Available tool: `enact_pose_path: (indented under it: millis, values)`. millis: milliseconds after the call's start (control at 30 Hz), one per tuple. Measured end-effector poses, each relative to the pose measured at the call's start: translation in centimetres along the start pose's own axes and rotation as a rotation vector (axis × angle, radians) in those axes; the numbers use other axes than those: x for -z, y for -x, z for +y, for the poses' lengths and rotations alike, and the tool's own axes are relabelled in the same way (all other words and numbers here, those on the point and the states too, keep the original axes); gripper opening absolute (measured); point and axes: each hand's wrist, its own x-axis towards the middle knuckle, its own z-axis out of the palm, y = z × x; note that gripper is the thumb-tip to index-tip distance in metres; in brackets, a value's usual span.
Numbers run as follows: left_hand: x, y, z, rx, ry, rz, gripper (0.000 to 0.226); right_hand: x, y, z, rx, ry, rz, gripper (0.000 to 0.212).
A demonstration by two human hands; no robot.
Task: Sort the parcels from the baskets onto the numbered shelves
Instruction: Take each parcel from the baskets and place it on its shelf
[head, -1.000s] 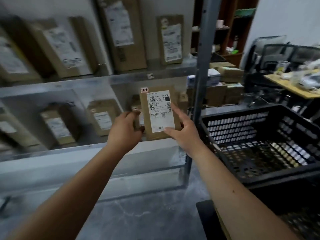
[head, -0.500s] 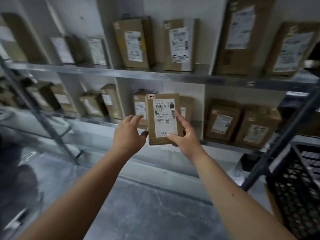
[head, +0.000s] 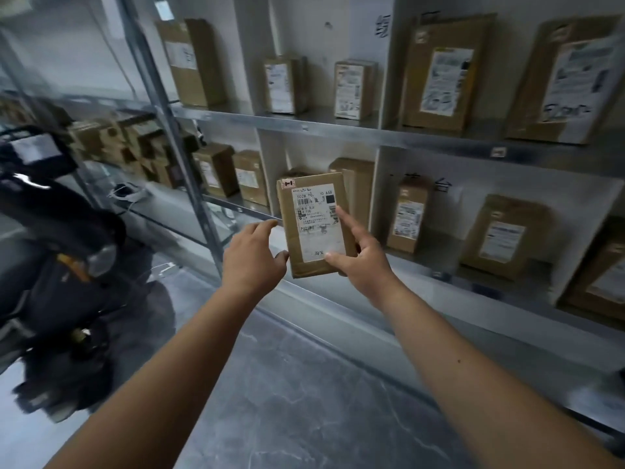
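Both hands are holding one parcel [head: 316,226] upright at frame centre, in the air in front of the lower shelf [head: 439,275], not resting on it.

Parcel: flat brown cardboard packet, taller than wide, seams taped. A white shipping label is covering most of its front; barcode and a black square are sitting at the label's 12 to 1 o'clock, smaller print below, lower half mostly blank. A small pale sticker is showing at the parcel's 11 o'clock corner.

Left hand [head: 252,257] is grasping the 9 o'clock edge, thumb at the 7 o'clock corner. Right hand [head: 362,257] is grasping the 3 o'clock edge, forefinger lying up the label, thumb pressing on its 5 o'clock corner.

Other brown parcels are standing on the upper shelf [head: 338,128] at 12 o'clock.
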Motion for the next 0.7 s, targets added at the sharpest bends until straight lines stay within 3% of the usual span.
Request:
enact_pose_path:
  millis: [367, 700]
  values:
    - [5.5, -7.9, -10.1, 0.105, -0.032, 0.053, 0.069, -11.3, -9.7, -2.2, 0.067, 0.01, -0.12, 0.085]
    - [8.4, -20.2, -16.5, 0.027, -0.104, 0.111, 0.071, -17.4, -22.3, -2.3, 0.102, -0.076, -0.176, 0.087]
